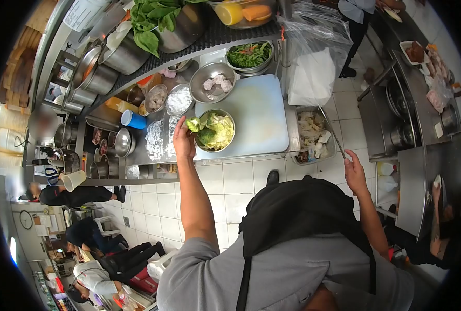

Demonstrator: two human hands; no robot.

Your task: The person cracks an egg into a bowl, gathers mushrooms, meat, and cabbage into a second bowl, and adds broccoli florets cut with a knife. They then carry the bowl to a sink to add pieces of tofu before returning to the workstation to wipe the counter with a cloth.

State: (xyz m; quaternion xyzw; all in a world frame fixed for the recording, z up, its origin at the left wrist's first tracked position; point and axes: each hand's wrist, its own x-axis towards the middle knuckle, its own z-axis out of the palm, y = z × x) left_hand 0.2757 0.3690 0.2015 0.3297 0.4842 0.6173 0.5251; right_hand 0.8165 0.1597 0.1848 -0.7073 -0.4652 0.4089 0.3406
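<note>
Metal bowl (pixel 215 110) is sitting at the near-left corner of the white cutting board (pixel 261 103), close to the surface's front edge. Most of the board behind it is lying bare. Bowl is holding pale cabbage leaves and green broccoli. Left hand (pixel 182 139) is reaching to the bowl's left rim, fingers right by a floret (pixel 193 124) — can't tell whether the grip is closing on anything. Right hand (pixel 355 173) is wrapping its grip tight around a thin metal tool (pixel 334 132) — tip is hanging over the food tray (pixel 302 159) just right of the board.
</note>
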